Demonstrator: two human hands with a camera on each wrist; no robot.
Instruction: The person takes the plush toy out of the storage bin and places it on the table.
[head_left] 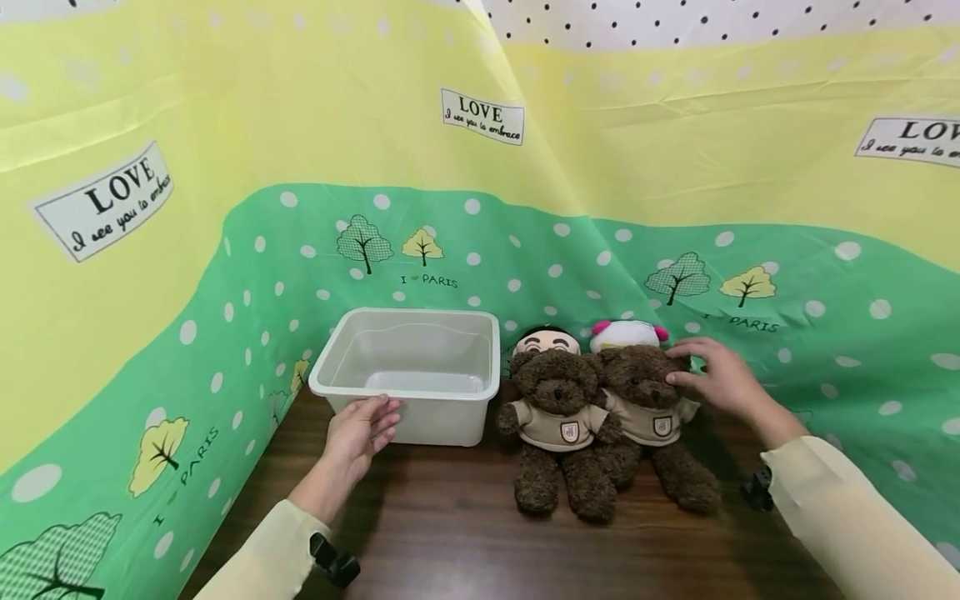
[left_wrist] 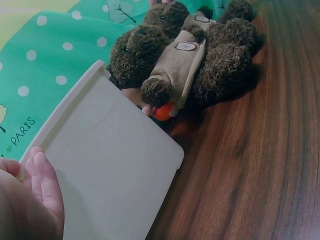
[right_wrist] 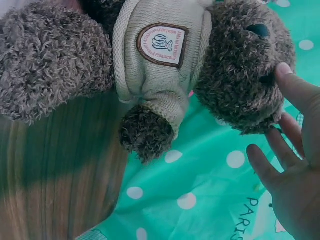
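A pale grey plastic bin (head_left: 442, 417) stands at the back left of the table. My left hand (head_left: 360, 429) pinches its front rim; in the left wrist view the fingers (left_wrist: 47, 185) lie along the outer wall. Right of the bin sit two brown teddy bears in beige sweaters, the left teddy bear (head_left: 558, 425) partly overlapping the right teddy bear (head_left: 645, 421). My right hand (head_left: 720, 379) is at the right bear's head, fingers spread. In the right wrist view its thumb (right_wrist: 295, 87) touches the face and the other fingers are by the side of the head.
Behind the bears, two more plush toys show only their tops: a black-haired doll (head_left: 547, 340) and a white plush (head_left: 626, 333) with pink ears. A patterned green and yellow cloth (head_left: 525, 250) hangs around the dark wooden table (head_left: 450, 525). Something orange (left_wrist: 163, 112) shows beside the bin.
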